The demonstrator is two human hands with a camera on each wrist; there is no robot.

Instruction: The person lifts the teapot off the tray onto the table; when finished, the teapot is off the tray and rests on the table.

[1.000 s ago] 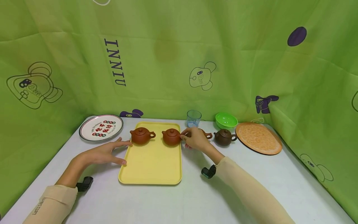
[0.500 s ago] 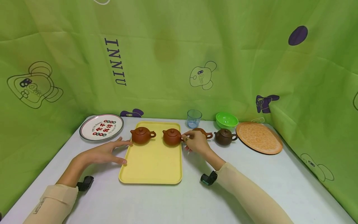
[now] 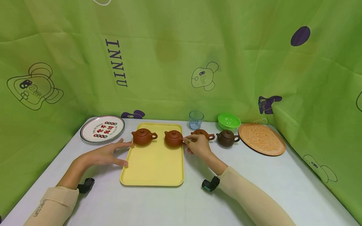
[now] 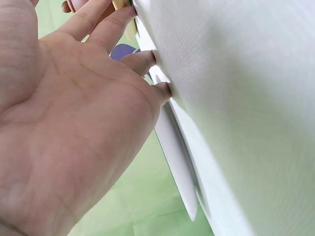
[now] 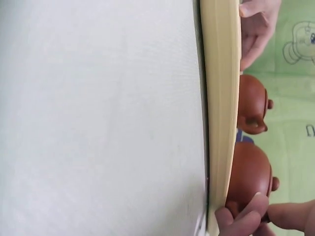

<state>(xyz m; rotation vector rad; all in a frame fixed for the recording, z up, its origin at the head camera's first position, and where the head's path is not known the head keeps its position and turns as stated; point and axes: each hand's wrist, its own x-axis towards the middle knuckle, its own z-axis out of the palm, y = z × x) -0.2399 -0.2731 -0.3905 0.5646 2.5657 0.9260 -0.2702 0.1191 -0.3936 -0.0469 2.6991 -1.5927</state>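
Observation:
A yellow tray (image 3: 152, 171) lies on the table with two reddish-brown teapots on its far half. My left hand (image 3: 103, 153) is at the tray's left edge, its thumb and fingers spread against the rim. One teapot (image 3: 142, 137) stands near those fingertips, handle to the right. At the tray's right edge, my right hand (image 3: 200, 147) pinches the handle of the other teapot (image 3: 173, 139), which sits upright. In the right wrist view, thumb and fingers close around that handle, hiding most of it. The left wrist view shows the open left palm (image 4: 83, 113).
Beyond my right hand stands an orange-brown teapot (image 3: 201, 132), partly covered by it. A dark brown teapot (image 3: 227, 139) is to its right. Behind are a clear glass (image 3: 196, 118) and a green bowl (image 3: 229, 121). A round orange mat (image 3: 261, 139) and white plate (image 3: 102, 128) flank them.
My right wrist has dropped slightly and the hand has shifted, uncovering more of the orange-brown teapot behind it. The left hand and tray have stayed in place.

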